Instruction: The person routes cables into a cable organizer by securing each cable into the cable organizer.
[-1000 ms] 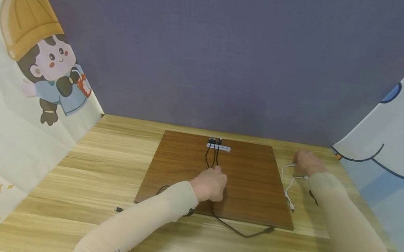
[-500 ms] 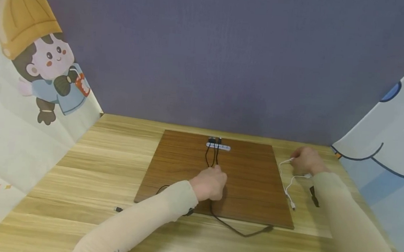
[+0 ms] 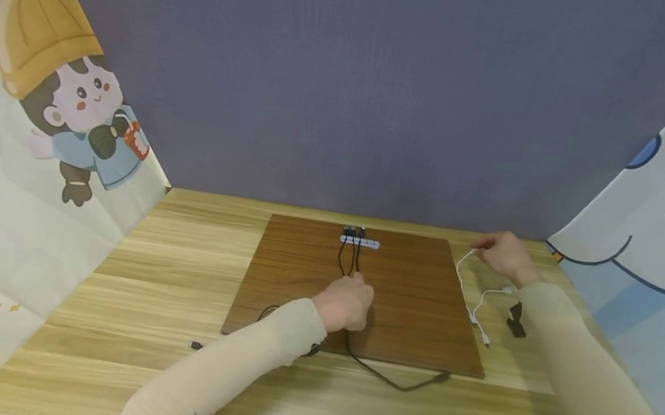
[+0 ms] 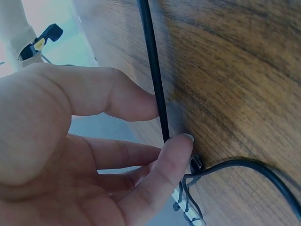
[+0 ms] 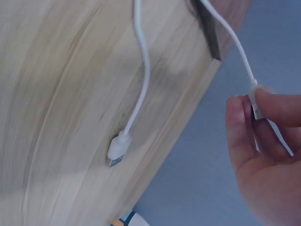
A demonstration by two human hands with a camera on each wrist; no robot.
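My left hand [image 3: 346, 303] is over the brown wooden board [image 3: 413, 297], its thumb and index finger pinching a black cable [image 4: 153, 66]. Past the fingertips, black cables run to a pale cable-clip strip [image 3: 372, 243] near the board's far edge, with black plugs at its slots. To the right of the board, my right hand [image 3: 503, 253] pinches one plug end [image 5: 256, 110] of a white charging cable [image 3: 458, 273], lifted off the table. The other ends of that branched cable, one with a USB plug [image 5: 119, 148], lie on the table.
A black item [image 3: 515, 321] lies beside the right forearm. A black cable end [image 3: 439, 377] crosses the board's front edge, and another black plug [image 3: 195, 345] lies left of the board. A dark partition [image 3: 351, 106] stands behind the light wooden table [image 3: 149, 265].
My right hand has moved up and left towards the board, drawing the white cable's end along and raising it. My left hand has stayed in place on the black cable.
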